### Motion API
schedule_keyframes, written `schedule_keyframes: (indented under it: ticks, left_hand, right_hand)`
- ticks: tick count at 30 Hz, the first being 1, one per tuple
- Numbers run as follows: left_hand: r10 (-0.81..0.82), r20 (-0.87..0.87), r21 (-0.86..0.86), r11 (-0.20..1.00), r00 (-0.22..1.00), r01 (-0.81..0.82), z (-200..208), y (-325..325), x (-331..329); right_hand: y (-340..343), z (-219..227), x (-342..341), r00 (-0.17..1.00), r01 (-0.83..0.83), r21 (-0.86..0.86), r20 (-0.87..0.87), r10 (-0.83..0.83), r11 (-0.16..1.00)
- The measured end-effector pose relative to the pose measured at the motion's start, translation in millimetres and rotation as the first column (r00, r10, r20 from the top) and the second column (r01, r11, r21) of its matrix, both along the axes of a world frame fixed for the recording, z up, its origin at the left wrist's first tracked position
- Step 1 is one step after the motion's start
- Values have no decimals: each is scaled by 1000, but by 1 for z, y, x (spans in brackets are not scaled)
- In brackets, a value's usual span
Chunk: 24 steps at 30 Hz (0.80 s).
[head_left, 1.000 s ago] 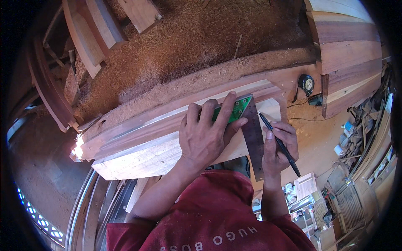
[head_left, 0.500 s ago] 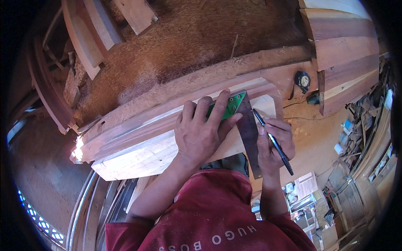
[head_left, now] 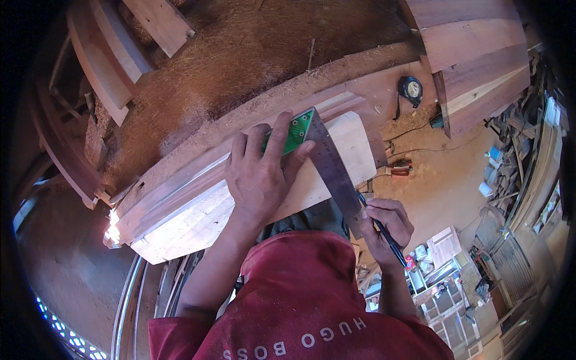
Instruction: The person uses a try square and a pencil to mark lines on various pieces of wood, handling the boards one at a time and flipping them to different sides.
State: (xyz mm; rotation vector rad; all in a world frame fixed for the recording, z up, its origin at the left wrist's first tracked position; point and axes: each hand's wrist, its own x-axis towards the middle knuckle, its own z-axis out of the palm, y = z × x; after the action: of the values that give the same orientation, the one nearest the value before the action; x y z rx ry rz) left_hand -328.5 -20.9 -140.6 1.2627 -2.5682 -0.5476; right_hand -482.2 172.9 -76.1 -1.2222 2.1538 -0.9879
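My left hand (head_left: 255,174) grips the green stock of a try square (head_left: 330,159), fingers over it and thumb beside the dark metal blade. The square lies across a pale wooden board (head_left: 354,144), its blade running past the board's near edge toward me. My right hand (head_left: 389,223) pinches a dark pen (head_left: 391,243) between thumb and fingers. The pen's tip is close to the right edge of the blade, near its lower end and off the board; whether it touches the blade I cannot tell.
A black tape measure (head_left: 410,90) rests on the bench beyond the board. Stacked planks (head_left: 480,90) stand at the far right, with curved wooden pieces (head_left: 102,60) at the far left. An orange-handled tool (head_left: 401,168) and thin cords lie to the right. Wood scraps (head_left: 519,138) line the right side.
My right hand has moved with the pen toward me along the blade, from over the board to beyond its near edge. My left hand keeps hold of the try square. The whole view has shifted.
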Motion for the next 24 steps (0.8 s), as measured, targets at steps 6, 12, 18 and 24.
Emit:
schedule_keyframes:
  ticks: [6, 12, 18, 24]
  left_hand:
    - [-1, 5, -9, 1000, 1000, 1, -1, 1, 1]
    - [18, -1, 46, 999, 1000, -18, 5, 0, 2]
    - [28, -126, 62, 998, 992, -20, 5, -1, 6]
    - [663, -515, 506, 746, 543, -432, 17, 15, 88]
  right_hand:
    - [-26, -2, -16, 997, -65, 49, 37, 63, 997]
    - [-120, -19, -35, 970, -236, -1, -52, 236, 972]
    - [-199, -4, -36, 957, 65, -475, 279, 80, 878]
    - [-148, 43, -37, 998, 35, -574, 61, 1, 818]
